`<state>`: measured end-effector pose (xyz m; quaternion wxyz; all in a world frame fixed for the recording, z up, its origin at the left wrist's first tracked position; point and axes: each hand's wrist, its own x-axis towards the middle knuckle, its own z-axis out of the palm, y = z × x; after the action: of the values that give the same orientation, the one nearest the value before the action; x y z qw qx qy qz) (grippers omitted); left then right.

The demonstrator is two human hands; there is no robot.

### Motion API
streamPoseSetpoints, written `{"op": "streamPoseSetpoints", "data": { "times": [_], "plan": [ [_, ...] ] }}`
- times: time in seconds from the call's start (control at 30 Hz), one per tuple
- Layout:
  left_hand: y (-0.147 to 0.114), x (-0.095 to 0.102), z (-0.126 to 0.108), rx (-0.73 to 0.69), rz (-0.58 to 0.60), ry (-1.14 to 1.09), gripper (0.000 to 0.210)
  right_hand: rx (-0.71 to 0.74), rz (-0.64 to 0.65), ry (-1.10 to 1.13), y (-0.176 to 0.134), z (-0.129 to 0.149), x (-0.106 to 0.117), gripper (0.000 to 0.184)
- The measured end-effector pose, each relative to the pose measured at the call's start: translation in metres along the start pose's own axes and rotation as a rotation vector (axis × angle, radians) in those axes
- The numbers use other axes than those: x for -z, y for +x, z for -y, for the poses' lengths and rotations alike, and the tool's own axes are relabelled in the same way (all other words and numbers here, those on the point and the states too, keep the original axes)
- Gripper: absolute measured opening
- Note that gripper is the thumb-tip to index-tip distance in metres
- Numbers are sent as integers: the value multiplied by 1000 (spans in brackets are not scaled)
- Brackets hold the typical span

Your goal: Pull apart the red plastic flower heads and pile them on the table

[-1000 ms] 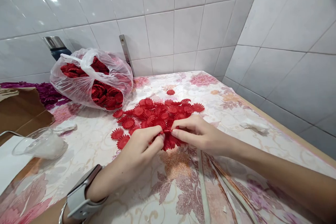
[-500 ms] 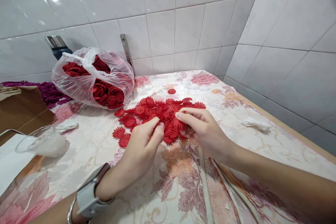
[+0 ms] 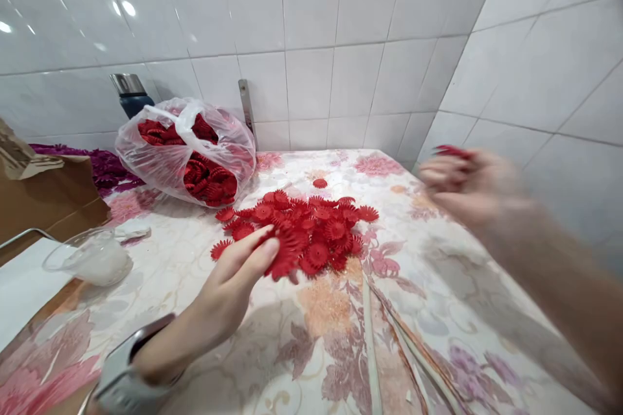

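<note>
My left hand point(image 3: 238, 272) pinches a red scalloped flower piece point(image 3: 286, 253) between thumb and fingertips. Just behind it lies a loose pile of similar red flower pieces point(image 3: 318, 253) on the flowered tablecloth point(image 3: 214, 363). Raised off to the right, my right hand point(image 3: 467, 188) is closed and smeared by motion. A red flower piece point(image 3: 452, 152) shows at the top of its curled fingers. One single red flower point(image 3: 320, 183) lies apart, behind the pile.
Behind the pile stands a tied clear plastic bag point(image 3: 146, 172) of red pieces, beside a dark flask point(image 3: 134, 100). A plastic cup point(image 3: 100, 259) lies tipped at left near a brown paper bag point(image 3: 63, 191). Thin strips point(image 3: 372, 350) lie in front; tiled walls point(image 3: 311, 91) enclose the table.
My right hand has lifted away from the pile to the upper right, carrying a red flower piece. My left hand has shifted left and down, with a red flower piece now plainly showing in it.
</note>
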<state>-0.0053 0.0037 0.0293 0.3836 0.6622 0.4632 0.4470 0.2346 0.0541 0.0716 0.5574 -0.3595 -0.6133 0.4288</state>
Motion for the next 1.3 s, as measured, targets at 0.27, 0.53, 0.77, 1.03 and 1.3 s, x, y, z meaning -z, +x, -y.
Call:
{"op": "streamPoseSetpoints", "data": {
  "times": [0.27, 0.53, 0.77, 1.03, 1.3],
  "plan": [
    [-2, -5, -11, -143, 562, 371, 26, -148, 74, -6, -17, -31, -15, 28],
    [-7, -14, 5, -168, 382, 740, 18, 109, 204, -481, -38, -35, -37, 26],
    [3, -14, 7, 232, 300, -184, 25, 750, 215, -795, -52, -59, -40, 32],
    [1, -15, 12, 423, 285, -463, 13, 806, 254, -786, -55, -63, -45, 29],
    [-1, -16, 14, 437, 190, -449, 14, -29, 285, -239, -54, -48, -48, 17]
  ]
}}
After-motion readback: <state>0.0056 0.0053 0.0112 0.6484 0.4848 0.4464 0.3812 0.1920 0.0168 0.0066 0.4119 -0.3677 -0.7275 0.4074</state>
